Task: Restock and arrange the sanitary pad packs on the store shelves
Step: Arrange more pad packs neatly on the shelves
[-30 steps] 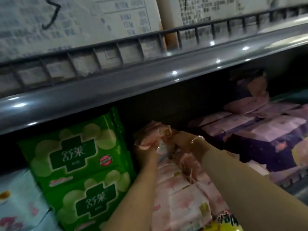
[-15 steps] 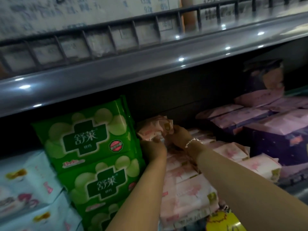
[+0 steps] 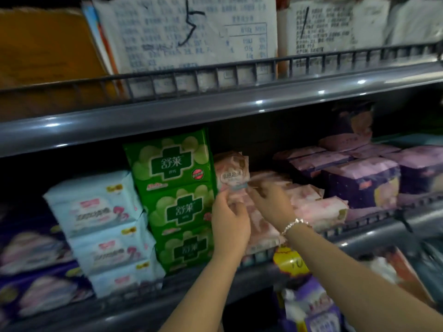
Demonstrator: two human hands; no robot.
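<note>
A pink sanitary pad pack (image 3: 231,172) stands upright on the middle shelf, right beside the stacked green packs (image 3: 175,195). My left hand (image 3: 229,220) grips its lower left edge. My right hand (image 3: 271,202), with a bead bracelet at the wrist, pinches its lower right corner. More pink packs (image 3: 316,208) lie flat in a row under and to the right of my hands. Part of the held pack's base is hidden behind my fingers.
Light blue packs (image 3: 96,212) are stacked left of the green ones, dark purple packs (image 3: 36,267) further left. Purple packs (image 3: 362,180) fill the right side. The grey shelf above (image 3: 215,109) carries white printed boxes. A yellow price tag (image 3: 290,262) hangs on the shelf's front rail.
The pink pack has turned from tilted to upright against the green stack. Both hands came forward and a little lower with it. The camera has pulled back, showing more of the shelf.
</note>
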